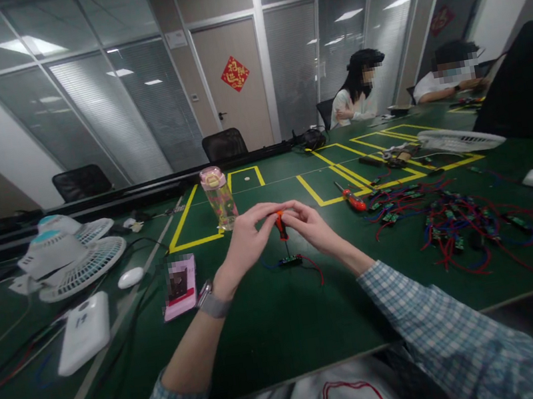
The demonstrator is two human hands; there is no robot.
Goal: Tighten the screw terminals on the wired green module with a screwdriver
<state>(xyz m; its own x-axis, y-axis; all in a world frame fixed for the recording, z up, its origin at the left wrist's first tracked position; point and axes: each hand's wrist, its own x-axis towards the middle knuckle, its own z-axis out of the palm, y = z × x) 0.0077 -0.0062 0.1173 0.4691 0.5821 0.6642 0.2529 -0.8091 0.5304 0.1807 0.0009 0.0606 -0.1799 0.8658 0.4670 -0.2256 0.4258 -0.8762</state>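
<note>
Both my left hand and my right hand are closed around the top of a red and black screwdriver in front of me. It stands upright, its shaft pointing down at a small green circuit board on the green table. Whether the tip touches the board is too small to tell. A blue wire leaves the board on the left and red wires on the right. My fingers hide the top of the handle.
A water bottle stands beyond my left hand, with a pink phone nearer. White fans are at left. A second screwdriver and a heap of wired circuit boards lie at right. Two people sit across the table.
</note>
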